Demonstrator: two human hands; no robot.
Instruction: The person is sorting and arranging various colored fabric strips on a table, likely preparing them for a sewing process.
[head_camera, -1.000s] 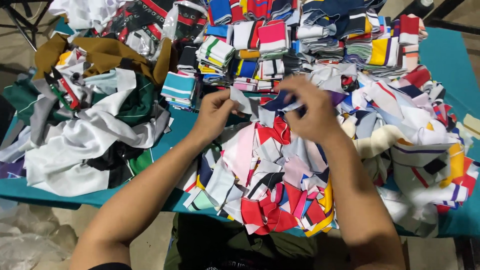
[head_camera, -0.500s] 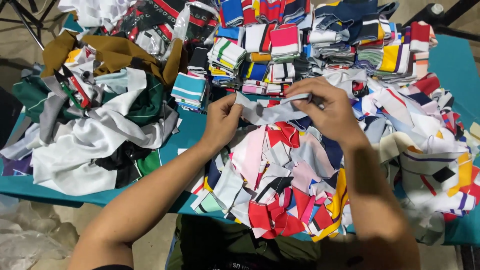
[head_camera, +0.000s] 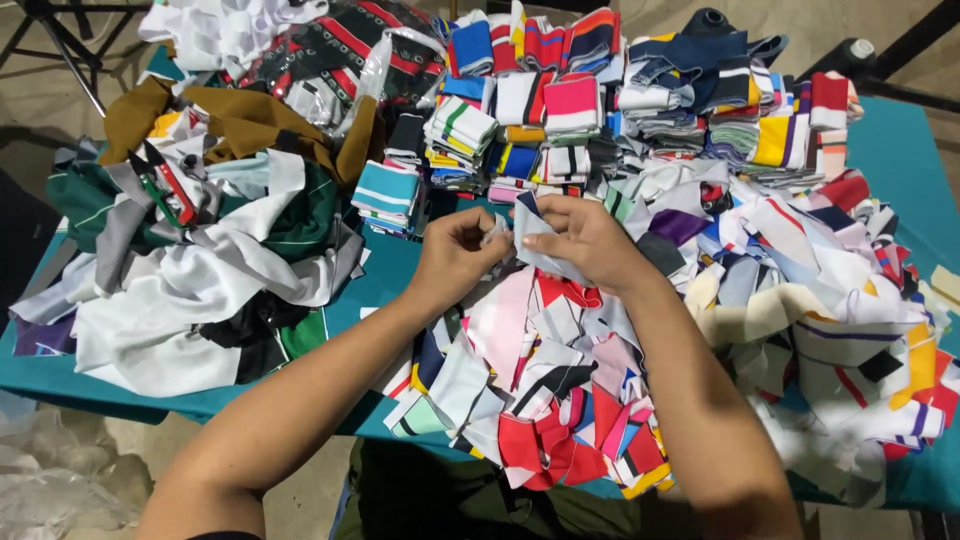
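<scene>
Pale grey-white cloth, a small folded fabric piece (head_camera: 545, 250), sits pinched between both hands above the loose scrap heap (head_camera: 540, 400) at the table's middle. The left hand (head_camera: 455, 255) grips its left edge with thumb and fingers closed; the right hand (head_camera: 590, 240) clamps the rest, hiding most of it, so its shape is hard to make out. Half a second ago the strip was stretched wide between the hands; now they have drawn close together. Behind stand folded striped stacks (head_camera: 560, 120); to the left lies a white and green garment pile (head_camera: 200, 270) on the teal table (head_camera: 385, 280).
</scene>
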